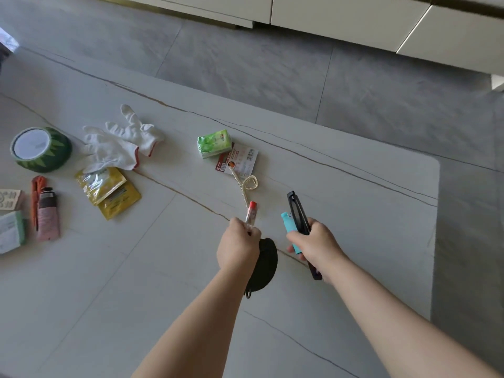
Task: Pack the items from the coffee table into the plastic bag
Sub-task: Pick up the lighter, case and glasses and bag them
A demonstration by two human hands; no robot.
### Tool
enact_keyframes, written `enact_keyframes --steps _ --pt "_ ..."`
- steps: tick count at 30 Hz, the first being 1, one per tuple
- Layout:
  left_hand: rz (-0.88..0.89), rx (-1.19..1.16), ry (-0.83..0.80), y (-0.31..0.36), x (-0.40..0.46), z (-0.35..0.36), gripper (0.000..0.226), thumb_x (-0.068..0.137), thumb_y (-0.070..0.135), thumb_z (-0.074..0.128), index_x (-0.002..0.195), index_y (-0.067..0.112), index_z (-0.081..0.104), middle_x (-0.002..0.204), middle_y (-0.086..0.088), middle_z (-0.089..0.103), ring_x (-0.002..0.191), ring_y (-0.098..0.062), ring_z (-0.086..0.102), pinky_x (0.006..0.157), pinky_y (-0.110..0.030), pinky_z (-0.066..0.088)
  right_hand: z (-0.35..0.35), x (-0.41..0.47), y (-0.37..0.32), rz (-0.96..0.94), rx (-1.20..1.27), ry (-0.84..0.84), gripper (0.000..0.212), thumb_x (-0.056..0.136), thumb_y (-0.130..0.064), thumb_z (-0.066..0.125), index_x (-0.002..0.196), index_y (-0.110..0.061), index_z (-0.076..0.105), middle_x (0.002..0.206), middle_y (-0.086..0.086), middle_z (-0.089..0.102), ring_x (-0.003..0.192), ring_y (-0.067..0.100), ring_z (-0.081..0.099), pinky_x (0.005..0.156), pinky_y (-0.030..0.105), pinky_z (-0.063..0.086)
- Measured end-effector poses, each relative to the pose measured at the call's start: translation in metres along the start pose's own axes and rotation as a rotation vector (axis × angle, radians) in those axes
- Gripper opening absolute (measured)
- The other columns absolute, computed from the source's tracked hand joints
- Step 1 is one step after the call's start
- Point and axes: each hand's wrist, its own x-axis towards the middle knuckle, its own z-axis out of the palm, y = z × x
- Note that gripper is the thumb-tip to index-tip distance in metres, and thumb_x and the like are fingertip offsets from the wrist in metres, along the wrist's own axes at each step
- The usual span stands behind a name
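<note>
over the near right part of the pale marble table [354, 186], both my hands are closed around things. left hand [237, 245] pinches a small clear tube with a red cap [251, 212], cap pointing away from me; a black pouch [264, 264] hangs under the same hand, a loop dangling at its lower end. right hand [316, 242] is wrapped around two items at once: a long black clip-like tool [297, 211] that sticks out both above and below my fist, and a teal lighter-shaped piece [288, 223] just beside it.

beyond my left hand, a beaded pearl-coloured strand [246, 185] lies looped on the table, its far end touching a printed card [240, 159]. a green tissue pack [214, 143] rests partly on that card.

further left: a pair of white gloves with red cuffs [120, 143], overlapping two yellow sachets [107, 190]. a watermelon-patterned tape roll [41, 150] stands on edge well left of the gloves. at the left edge, a pink tube [48, 215] lies against an orange item [35, 197], with a couple of small boxes [11, 230] half cut off by the frame.

no plastic bag shows in this view. grey tiled floor [259, 66] beyond the table, cream cabinets [341, 15] at the top.
</note>
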Motion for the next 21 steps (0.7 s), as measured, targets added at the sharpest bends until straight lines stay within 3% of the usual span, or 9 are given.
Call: enact_keyframes --steps 3,5,8,11,15,18,21 --pt "0.016 -0.063 -0.056 -0.014 -0.023 -0.025 0.018 0.097 0.033 0.043 0.098 0.015 0.045 0.074 0.003 0.046 0.065 -0.013 0.044 0.061 -0.029 0.037 0.002 -0.031 -0.014 0.014 0.075 -0.105 0.017 0.090 -0.017 0.058 0.105 -0.016 0.051 0.094 0.004 0.065 0.084 0.013 0.067 0.063 0.020 0.052" --pt "-0.007 -0.129 -0.068 -0.019 -0.042 -0.048 0.019 0.098 0.033 0.041 0.099 0.015 0.045 0.078 0.001 0.048 0.066 -0.013 0.044 0.062 -0.028 0.037 0.004 -0.056 -0.027 0.005 0.107 -0.159 0.017 0.090 -0.018 0.060 0.104 -0.018 0.052 0.095 0.004 0.065 0.091 0.015 0.067 0.067 0.022 0.054" --pt "-0.039 -0.282 -0.045 -0.027 -0.081 -0.090 0.026 0.099 0.038 0.041 0.100 0.013 0.049 0.084 -0.003 0.052 0.078 -0.018 0.050 0.066 -0.028 0.038 0.013 -0.100 -0.051 -0.031 0.095 -0.228 0.013 0.089 -0.017 0.061 0.096 -0.023 0.053 0.096 0.005 0.065 0.085 0.012 0.066 0.064 0.022 0.053" --pt "-0.082 -0.439 -0.012 -0.044 -0.124 -0.135 0.035 0.098 0.042 0.042 0.096 0.010 0.056 0.076 -0.003 0.052 0.078 -0.021 0.052 0.069 -0.032 0.039 0.025 -0.150 -0.074 -0.076 0.056 -0.288 0.016 0.088 -0.016 0.063 0.100 -0.021 0.054 0.096 0.004 0.063 0.083 0.013 0.065 0.062 0.021 0.052" --pt "-0.165 -0.604 0.093 -0.088 -0.190 -0.195 0.036 0.096 0.042 0.046 0.087 0.010 0.058 0.073 -0.003 0.053 0.073 -0.021 0.051 0.067 -0.032 0.039 0.046 -0.220 -0.101 -0.143 0.026 -0.407 0.026 0.085 -0.014 0.067 0.106 -0.019 0.053 0.105 0.007 0.063 0.091 0.019 0.065 0.064 0.023 0.052" --pt "-0.229 -0.737 0.213 -0.135 -0.242 -0.235 0.038 0.095 0.041 0.050 0.070 0.013 0.050 0.065 0.000 0.045 0.061 -0.016 0.042 0.058 -0.028 0.032 0.070 -0.271 -0.121 -0.194 -0.051 -0.493 0.026 0.085 -0.012 0.067 0.106 -0.017 0.053 0.101 0.006 0.062 0.088 0.019 0.063 0.067 0.024 0.053" --pt "-0.298 -0.866 0.310 -0.184 -0.295 -0.272 0.036 0.093 0.042 0.052 0.081 0.009 0.060 0.075 -0.003 0.054 0.070 -0.017 0.049 0.069 -0.029 0.038 0.101 -0.320 -0.138 -0.237 -0.123 -0.585 0.023 0.086 -0.011 0.066 0.104 -0.017 0.054 0.097 0.006 0.062 0.084 0.017 0.062 0.065 0.024 0.052"
